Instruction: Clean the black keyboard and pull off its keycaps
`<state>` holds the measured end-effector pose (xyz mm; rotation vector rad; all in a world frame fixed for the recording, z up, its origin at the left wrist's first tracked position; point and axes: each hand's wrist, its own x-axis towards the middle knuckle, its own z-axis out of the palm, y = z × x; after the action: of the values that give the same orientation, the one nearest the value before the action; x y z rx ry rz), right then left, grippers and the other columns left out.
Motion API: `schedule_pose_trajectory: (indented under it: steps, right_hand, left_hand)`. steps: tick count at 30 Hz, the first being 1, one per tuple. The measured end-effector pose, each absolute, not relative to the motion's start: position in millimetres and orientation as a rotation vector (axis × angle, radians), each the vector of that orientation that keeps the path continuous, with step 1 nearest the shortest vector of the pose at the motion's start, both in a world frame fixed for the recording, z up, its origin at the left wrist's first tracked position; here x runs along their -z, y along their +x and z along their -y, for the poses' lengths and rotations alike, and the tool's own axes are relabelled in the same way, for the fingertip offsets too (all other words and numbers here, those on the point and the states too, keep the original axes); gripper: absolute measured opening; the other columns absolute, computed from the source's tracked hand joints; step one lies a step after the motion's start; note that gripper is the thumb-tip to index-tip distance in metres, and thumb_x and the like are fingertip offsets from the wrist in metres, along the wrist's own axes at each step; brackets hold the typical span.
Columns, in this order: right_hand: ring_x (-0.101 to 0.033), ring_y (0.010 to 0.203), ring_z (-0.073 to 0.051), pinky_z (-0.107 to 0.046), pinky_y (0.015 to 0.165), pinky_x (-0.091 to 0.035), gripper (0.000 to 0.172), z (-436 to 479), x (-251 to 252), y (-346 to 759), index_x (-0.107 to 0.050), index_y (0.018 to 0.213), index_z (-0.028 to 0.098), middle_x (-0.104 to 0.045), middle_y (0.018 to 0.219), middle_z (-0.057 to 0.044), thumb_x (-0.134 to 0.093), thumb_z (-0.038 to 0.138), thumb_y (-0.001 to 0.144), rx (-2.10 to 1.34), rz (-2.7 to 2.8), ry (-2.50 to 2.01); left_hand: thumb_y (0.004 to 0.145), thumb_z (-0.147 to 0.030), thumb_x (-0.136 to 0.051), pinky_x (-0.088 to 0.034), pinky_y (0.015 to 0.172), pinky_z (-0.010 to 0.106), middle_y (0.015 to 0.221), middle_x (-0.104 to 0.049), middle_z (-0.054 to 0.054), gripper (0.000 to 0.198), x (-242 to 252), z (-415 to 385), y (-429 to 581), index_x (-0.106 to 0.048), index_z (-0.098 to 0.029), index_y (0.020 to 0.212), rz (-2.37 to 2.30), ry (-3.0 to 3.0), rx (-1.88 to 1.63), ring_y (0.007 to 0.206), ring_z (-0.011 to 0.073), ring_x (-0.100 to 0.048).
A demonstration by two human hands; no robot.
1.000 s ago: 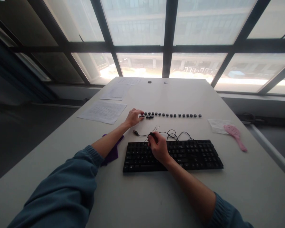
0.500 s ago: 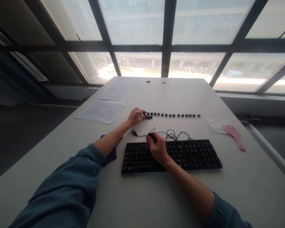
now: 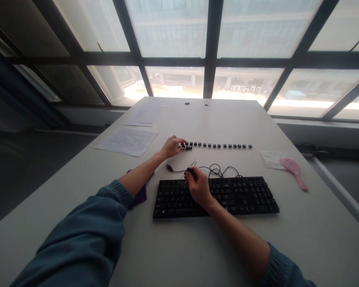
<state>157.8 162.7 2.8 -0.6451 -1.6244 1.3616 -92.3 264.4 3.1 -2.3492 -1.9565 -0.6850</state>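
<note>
My left hand [image 3: 171,146] is at the left end of a row of small black keycaps [image 3: 209,146]. Its fingers are closed around a keycap there, partly hidden by the fingertips. Two keycaps [image 3: 188,148] sit just in front of the row's left end. My right hand [image 3: 198,184] grips a black-handled wire keycap puller [image 3: 190,171] above the left part of a black keyboard [image 3: 242,195]. Thin metal loops stick out at both ends of the puller. The keyboard lies flat, with its cable [image 3: 217,170] coiled behind it.
Printed papers [image 3: 127,140] lie on the left of the white table [image 3: 179,247]. A purple cloth-like item [image 3: 139,198] is partly under my left forearm. To the right, a pink hairbrush [image 3: 294,171] rests by a clear plastic bag [image 3: 271,159]. The cable's USB plug [image 3: 169,167] points left.
My left fingers have shifted very slightly to the right at the row's left end. My right hand and the keycap puller stay in place.
</note>
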Motion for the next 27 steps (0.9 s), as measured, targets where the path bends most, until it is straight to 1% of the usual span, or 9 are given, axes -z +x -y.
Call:
schedule_pose_trajectory:
  steps: [4,8,13,17,20,23,27]
  right_hand:
    - [-0.056,0.055,-0.014,-0.025,0.054,-0.044,0.018,-162.7,-1.3,157.4,-0.057,0.082,0.020,-0.060,0.065,0.001,-0.057,0.035,0.094,-1.365,1.626,-0.644]
    - [-0.056,0.055,-0.013,-0.025,0.054,-0.044,0.020,-162.7,0.2,157.2,-0.056,0.082,0.021,-0.059,0.065,0.001,-0.056,0.035,0.095,-1.375,1.625,-0.643]
    - [-0.058,0.056,-0.014,-0.025,0.055,-0.045,0.019,-163.2,2.6,156.4,-0.056,0.084,0.021,-0.061,0.069,0.000,-0.056,0.036,0.095,-1.376,1.612,-0.640]
    - [-0.058,0.056,-0.014,-0.025,0.055,-0.045,0.018,-163.3,3.4,155.3,-0.057,0.084,0.021,-0.061,0.068,0.000,-0.056,0.035,0.094,-1.371,1.618,-0.648]
    - [-0.057,0.055,-0.014,-0.025,0.055,-0.045,0.018,-163.0,3.5,154.9,-0.057,0.084,0.021,-0.061,0.066,0.001,-0.057,0.035,0.094,-1.367,1.623,-0.650]
    - [-0.057,0.056,-0.014,-0.025,0.054,-0.045,0.019,-162.8,3.2,155.3,-0.057,0.083,0.021,-0.061,0.067,0.000,-0.056,0.036,0.094,-1.363,1.621,-0.652]
    - [-0.057,0.056,-0.014,-0.025,0.054,-0.045,0.018,-163.0,2.1,156.1,-0.057,0.083,0.021,-0.062,0.068,0.000,-0.057,0.035,0.094,-1.361,1.615,-0.648]
  left_hand:
    - [0.078,-0.026,-0.071,-0.042,0.094,0.039,0.099,-0.076,0.002,0.034,-2.8,-263.2,-96.0,-0.071,-0.023,0.113,1.941,-2.371,0.692,0.099,0.0249,-0.062]
    - [0.077,-0.030,-0.074,-0.042,0.095,0.039,0.104,-0.074,0.004,0.035,-6.2,-261.7,-99.0,-0.070,-0.023,0.112,1.905,-2.408,0.718,0.100,0.0249,-0.061]
    - [0.081,-0.031,-0.072,-0.041,0.098,0.042,0.107,-0.071,0.006,0.033,-12.3,-251.1,-113.5,-0.069,-0.022,0.112,1.920,-2.326,0.789,0.103,0.0263,-0.057]
    - [0.075,-0.033,-0.077,-0.041,0.100,0.043,0.106,-0.068,0.007,0.040,-5.6,-235.7,-127.9,-0.067,-0.021,0.112,2.060,-2.225,0.828,0.104,0.0275,-0.056]
    - [0.071,-0.033,-0.080,-0.044,0.096,0.042,0.102,-0.067,0.007,0.042,6.1,-229.8,-131.1,-0.065,-0.019,0.108,2.191,-2.135,0.881,0.101,0.0274,-0.057]
    - [0.072,-0.037,-0.079,-0.047,0.089,0.040,0.097,-0.065,0.007,0.040,15.5,-231.6,-130.2,-0.062,-0.017,0.102,2.247,-2.068,0.929,0.094,0.0261,-0.059]
    - [0.072,-0.040,-0.079,-0.049,0.083,0.038,0.095,-0.065,0.006,0.039,19.3,-237.4,-130.0,-0.059,-0.018,0.098,2.282,-2.033,0.979,0.089,0.0242,-0.060]
